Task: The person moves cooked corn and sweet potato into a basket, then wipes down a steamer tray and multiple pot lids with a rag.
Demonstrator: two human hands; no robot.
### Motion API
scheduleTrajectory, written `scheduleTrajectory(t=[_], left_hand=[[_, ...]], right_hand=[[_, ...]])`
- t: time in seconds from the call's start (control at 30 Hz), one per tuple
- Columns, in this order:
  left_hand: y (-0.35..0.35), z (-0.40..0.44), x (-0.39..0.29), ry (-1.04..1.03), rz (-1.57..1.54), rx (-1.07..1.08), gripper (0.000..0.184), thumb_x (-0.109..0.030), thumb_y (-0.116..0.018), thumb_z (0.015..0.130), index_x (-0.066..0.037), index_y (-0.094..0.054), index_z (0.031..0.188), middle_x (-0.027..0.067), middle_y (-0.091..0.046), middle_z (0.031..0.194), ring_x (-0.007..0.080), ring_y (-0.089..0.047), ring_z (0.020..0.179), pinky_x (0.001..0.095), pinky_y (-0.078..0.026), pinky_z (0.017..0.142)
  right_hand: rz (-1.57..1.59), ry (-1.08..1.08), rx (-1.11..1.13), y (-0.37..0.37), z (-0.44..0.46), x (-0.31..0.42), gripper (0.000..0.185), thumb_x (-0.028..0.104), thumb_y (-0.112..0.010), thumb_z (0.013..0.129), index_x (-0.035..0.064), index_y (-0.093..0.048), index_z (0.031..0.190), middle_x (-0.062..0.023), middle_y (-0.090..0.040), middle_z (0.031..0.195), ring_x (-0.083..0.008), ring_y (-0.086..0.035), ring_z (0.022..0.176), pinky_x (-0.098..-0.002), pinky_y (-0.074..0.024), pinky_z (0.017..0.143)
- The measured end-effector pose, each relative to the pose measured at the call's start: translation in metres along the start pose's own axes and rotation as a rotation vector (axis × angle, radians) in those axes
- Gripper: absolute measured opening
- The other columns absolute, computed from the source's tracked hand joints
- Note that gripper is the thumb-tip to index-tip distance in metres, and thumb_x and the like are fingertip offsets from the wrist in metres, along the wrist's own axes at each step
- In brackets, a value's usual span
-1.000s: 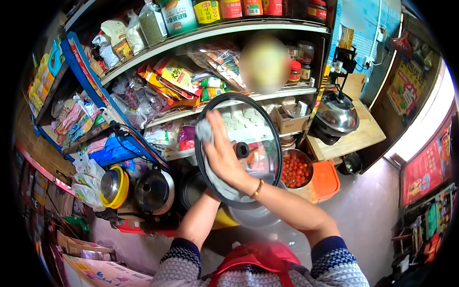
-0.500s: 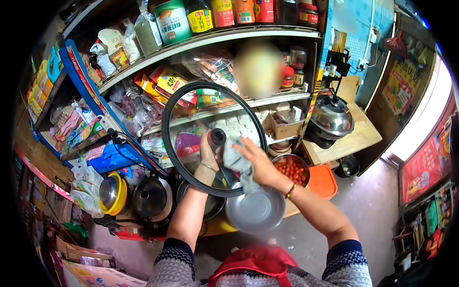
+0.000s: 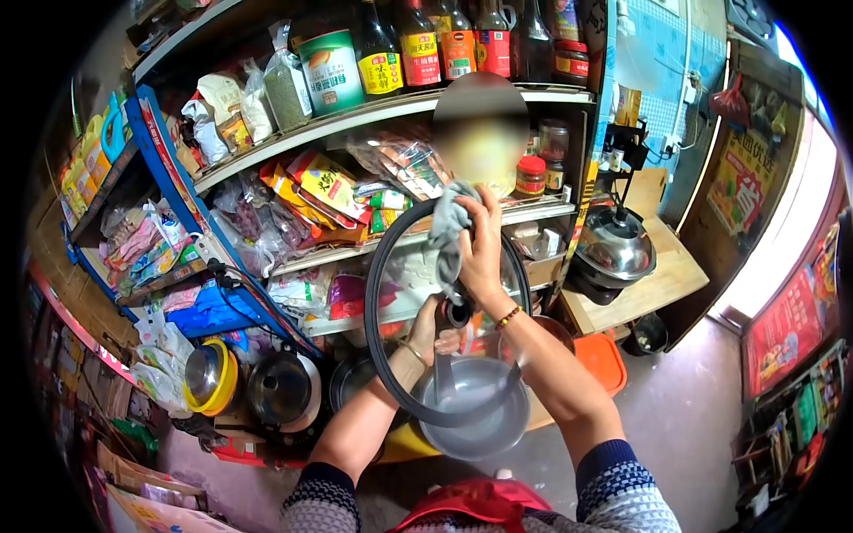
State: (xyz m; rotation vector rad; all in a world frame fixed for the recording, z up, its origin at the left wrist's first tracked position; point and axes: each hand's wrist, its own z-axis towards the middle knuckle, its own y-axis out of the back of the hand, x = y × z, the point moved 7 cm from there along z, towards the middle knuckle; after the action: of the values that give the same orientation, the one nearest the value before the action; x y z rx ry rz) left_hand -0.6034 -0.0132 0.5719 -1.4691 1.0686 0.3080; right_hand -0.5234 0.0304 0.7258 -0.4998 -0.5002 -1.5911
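The left hand (image 3: 425,336) grips the lid (image 3: 410,286) by its knob (image 3: 457,313); the right hand (image 3: 482,253) clasps a cloth (image 3: 449,235). Pushing the far rim (image 3: 407,219) may twist the lid loose, onto the bowl (image 3: 484,439).

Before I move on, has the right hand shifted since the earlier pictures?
Yes: the right hand, with the grey cloth, has risen in view toward the middle shelf edge.

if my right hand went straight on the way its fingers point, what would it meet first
Probably the blurred round shape by the shelves, just beyond the right hand and its grey cloth in the picture; how far back it stands is unclear.
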Motion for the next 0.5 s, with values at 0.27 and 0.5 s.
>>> scheduleTrajectory(t=[0.27, 0.5], left_hand=[[0.006, -0.008, 0.009, 0.116, 0.008, 0.046, 0.061, -0.054, -0.028, 0.089, -0.003, -0.056, 0.074, -0.0039, -0.029, 0.039, 0.0079, -0.026, 0.027, 0.021, -0.019, 0.027], [0.004, -0.014, 0.021, 0.183, 0.042, 0.034, 0.062, -0.055, -0.027, 0.089, -0.002, -0.056, 0.075, -0.0043, -0.029, 0.039, 0.0072, -0.026, 0.027, 0.0207, -0.019, 0.027]], right_hand=[[-0.42, 1.08, 0.813, -0.048, -0.018, 0.108, 0.042, 0.047, -0.057, 0.077, 0.0231, -0.053, 0.111, -0.0045, -0.052, 0.096, -0.0233, -0.053, 0.09, -0.0401, -0.045, 0.077], [-0.493, 0.603, 0.59, -0.013, 0.035, 0.036, 0.044, 0.023, -0.062, 0.075, 0.0128, -0.05, 0.116, -0.0099, -0.051, 0.096, -0.0289, -0.056, 0.091, -0.0395, -0.0485, 0.074]])
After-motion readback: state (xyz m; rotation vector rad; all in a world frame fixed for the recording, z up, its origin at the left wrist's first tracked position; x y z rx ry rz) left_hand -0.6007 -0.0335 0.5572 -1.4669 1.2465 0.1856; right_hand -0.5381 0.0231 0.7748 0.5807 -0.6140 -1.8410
